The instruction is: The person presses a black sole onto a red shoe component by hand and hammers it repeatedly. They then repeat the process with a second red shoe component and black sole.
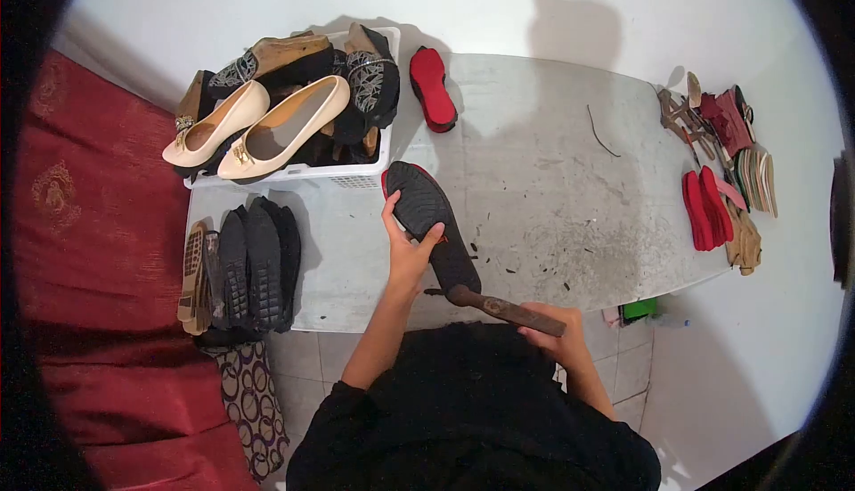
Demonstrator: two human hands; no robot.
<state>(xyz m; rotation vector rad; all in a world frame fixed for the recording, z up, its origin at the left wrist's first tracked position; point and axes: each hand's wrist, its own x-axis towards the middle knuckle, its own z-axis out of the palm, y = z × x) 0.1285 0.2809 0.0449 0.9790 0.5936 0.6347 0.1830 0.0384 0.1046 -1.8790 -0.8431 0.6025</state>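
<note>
In the head view, my left hand (411, 250) grips a black shoe sole (445, 241) around its middle, thumb on the ribbed tread. The sole is held tread-up with a thin red edge along its toe, over the front of the table. My right hand (554, 335) is closed on a brown wooden-handled tool (508, 311). That tool's dark, rounded end lies right at the sole's heel; its kind I cannot tell. Behind the sole, a red-topped sole (433, 90) rests on the table.
The grey table (525, 161) is strewn with black scraps. At back left, cream shoes (285, 126) top a loaded white basket (385, 148). Black soles (263, 264) stand in a row before it. Red insoles (704, 210) and several material pieces lie right. A red curtain (107, 224) hangs left.
</note>
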